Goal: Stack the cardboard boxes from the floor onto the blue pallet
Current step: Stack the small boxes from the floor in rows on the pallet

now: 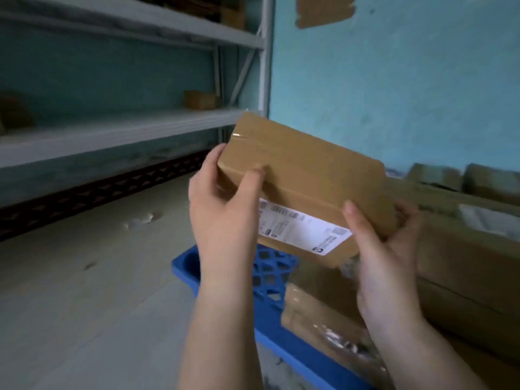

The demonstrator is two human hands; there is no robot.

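Observation:
I hold a small taped cardboard box with a white shipping label in the air, tilted, above the near-left corner of the blue pallet. My left hand grips its left end, thumb on the far side. My right hand grips its lower right corner from underneath. Several cardboard boxes lie stacked on the pallet to the right, one wrapped in shiny tape just below the held box.
A grey metal shelving rack stands on the left with a small box on a shelf. A turquoise wall rises behind the pallet. Bare concrete floor spreads at lower left.

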